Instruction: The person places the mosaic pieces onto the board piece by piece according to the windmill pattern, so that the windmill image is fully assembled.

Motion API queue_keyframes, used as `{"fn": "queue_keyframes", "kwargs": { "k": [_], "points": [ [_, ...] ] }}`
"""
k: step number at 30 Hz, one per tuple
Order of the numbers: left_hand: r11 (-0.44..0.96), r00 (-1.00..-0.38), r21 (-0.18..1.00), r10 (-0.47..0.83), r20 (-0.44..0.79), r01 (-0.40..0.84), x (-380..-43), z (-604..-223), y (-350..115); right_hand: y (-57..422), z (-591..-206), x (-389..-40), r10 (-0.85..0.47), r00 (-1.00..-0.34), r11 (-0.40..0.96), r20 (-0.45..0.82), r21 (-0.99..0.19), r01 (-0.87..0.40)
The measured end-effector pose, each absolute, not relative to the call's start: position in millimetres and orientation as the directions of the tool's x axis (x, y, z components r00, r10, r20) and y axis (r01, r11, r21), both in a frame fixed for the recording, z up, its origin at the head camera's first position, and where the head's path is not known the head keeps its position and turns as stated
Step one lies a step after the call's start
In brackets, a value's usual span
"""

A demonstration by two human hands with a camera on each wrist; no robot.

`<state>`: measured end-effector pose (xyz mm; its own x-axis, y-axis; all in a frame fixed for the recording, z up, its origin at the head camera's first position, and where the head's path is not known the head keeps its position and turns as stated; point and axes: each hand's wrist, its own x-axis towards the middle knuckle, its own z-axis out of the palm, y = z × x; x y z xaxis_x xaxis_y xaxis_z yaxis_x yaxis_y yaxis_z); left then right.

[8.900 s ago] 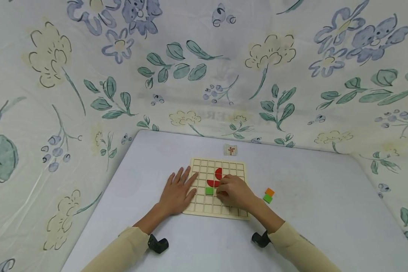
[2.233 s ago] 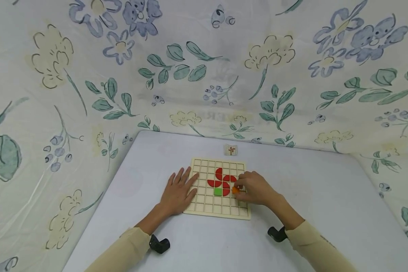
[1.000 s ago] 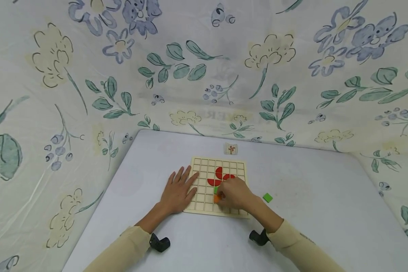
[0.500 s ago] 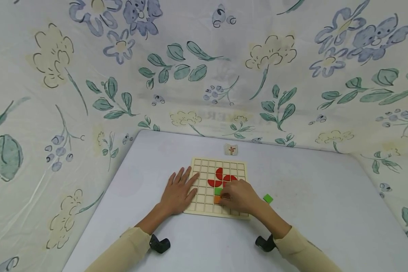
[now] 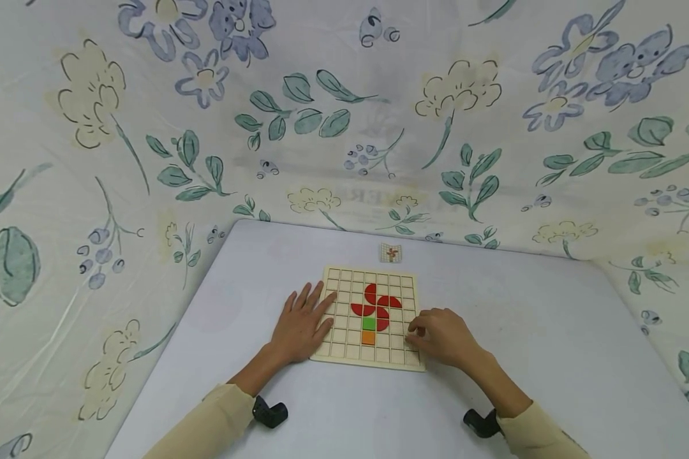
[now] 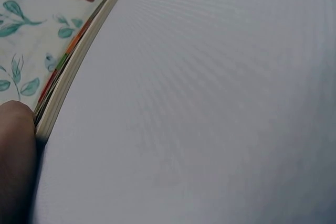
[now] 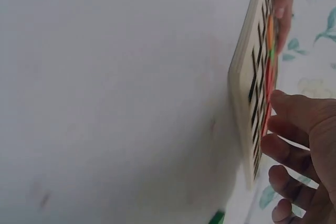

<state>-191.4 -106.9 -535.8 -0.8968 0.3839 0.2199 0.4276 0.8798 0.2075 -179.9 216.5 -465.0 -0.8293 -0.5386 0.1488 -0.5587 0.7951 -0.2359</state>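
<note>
A pale wooden grid board (image 5: 339,349) lies on the white table. Several red half-round pieces (image 5: 389,301) form a pinwheel in its cells. Directly below that sit a green square tile (image 5: 369,324) and, one cell nearer, an orange square tile (image 5: 368,338). My left hand (image 5: 300,328) rests with spread fingers on the board's left edge. My right hand (image 5: 444,335) hovers at the right edge, fingers loosely bent and a gap between thumb and forefinger, holding nothing. In the right wrist view a loose green tile (image 7: 217,217) lies below this hand; the hand hides it in the head view.
Behind the board lies a small card (image 5: 390,253) printed with a grid and a red pinwheel pattern. Flowered cloth (image 5: 373,127) hangs along the table's back and left side. Black wrist cameras (image 5: 270,412) jut out near both sleeves.
My right hand carried the orange tile to the cell below the green one, pressed there, then let go and drew back right. Earlier, the green tile shifted one column right. The left hand stayed put.
</note>
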Motion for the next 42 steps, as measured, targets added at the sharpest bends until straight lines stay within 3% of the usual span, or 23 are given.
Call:
{"fn": "queue_keyframes", "kwargs": {
  "k": [17,35,42],
  "points": [
    [0.887,-0.903,0.205,0.374,0.211,0.415,-190.2,-536.8,-107.9,284.9,-467.2,-170.0,-0.386,-0.905,0.904,0.18,-0.121,-0.41],
    [0.881,-0.898,0.206,0.382,0.219,0.426,-190.8,-536.5,-107.3,288.1,-472.0,-176.1,-0.34,-0.934,0.927,0.108,-0.131,-0.352],
    [0.882,-0.897,0.199,0.386,0.215,0.427,-190.7,-535.2,-106.5,284.6,-471.1,-180.7,-0.362,-0.927,0.927,0.101,-0.069,-0.369]
  ]
}}
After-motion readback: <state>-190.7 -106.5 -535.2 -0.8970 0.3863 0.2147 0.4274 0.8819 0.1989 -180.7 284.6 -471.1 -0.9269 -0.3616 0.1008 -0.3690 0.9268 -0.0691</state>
